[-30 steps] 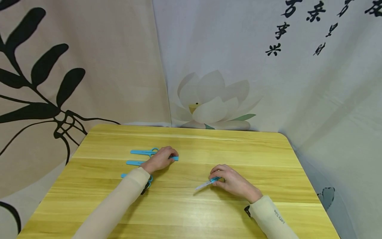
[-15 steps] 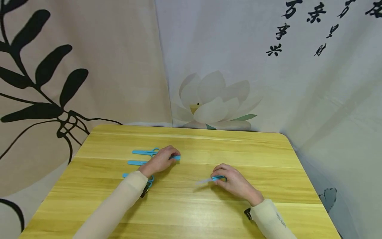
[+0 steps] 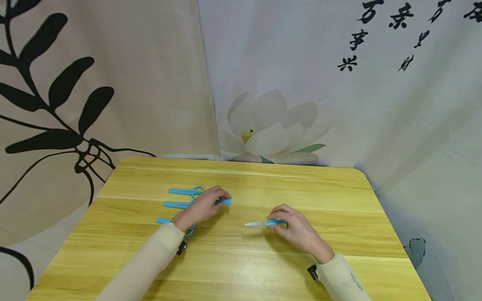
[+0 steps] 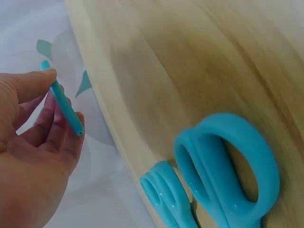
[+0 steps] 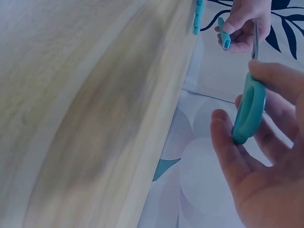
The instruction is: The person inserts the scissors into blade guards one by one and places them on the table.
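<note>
My left hand point(image 3: 206, 205) pinches a slim blue scissors sheath point(image 3: 226, 201) between thumb and fingers. An open, hollow end of the sheath point(image 5: 226, 43) faces the right wrist camera. With the right hand point(image 3: 295, 229) I grip a small pair of scissors point(image 3: 260, 223) by its blue handles point(image 5: 250, 109). Its bare metal blades are together and point left toward the left hand, with a gap between them and the sheath. Both hands are raised over the table, casting shadows on it.
Several sheathed blue scissors lie in a column at the left: a far pair point(image 3: 182, 191), a middle pair point(image 3: 175, 205) and a near pair point(image 3: 163, 220). My left forearm partly covers the nearer ones. Printed curtains point(image 3: 158, 83) hang behind the wooden table point(image 3: 301, 184).
The scissors in my right hand have turned from slanting down-left to nearly level, pointing left. My left hand, still holding the sheath, has shifted only slightly.
</note>
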The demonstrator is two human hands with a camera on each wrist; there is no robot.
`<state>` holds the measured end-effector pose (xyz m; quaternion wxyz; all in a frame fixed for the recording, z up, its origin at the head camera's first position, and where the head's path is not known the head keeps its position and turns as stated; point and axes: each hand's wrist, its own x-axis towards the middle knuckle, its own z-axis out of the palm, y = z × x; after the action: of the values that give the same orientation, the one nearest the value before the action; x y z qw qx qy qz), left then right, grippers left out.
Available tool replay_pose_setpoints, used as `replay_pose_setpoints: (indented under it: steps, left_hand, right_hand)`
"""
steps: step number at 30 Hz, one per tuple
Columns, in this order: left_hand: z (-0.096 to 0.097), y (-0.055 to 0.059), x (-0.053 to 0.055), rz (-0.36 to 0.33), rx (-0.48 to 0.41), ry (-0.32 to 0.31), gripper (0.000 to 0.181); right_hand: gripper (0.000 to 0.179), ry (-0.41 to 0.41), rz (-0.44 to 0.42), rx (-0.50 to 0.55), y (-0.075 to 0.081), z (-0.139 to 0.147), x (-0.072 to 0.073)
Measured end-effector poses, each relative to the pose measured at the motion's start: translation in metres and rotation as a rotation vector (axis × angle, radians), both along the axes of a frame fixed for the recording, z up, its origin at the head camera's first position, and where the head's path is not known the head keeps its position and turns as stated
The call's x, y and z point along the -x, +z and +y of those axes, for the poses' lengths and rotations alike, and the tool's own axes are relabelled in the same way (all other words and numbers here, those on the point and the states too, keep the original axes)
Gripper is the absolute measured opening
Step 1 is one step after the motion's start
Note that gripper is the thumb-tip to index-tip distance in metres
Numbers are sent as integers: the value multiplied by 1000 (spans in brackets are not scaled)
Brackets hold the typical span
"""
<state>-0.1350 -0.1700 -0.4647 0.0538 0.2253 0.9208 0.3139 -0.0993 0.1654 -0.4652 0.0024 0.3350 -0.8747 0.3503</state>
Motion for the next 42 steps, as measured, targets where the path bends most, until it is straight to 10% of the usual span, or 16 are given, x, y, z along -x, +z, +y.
replay_pose_setpoints:
  steps: [42]
  left_hand:
    - [27,17,-42,91,-174,31,25]
  right_hand:
    - [20,-130,102,83,17,-21,6]
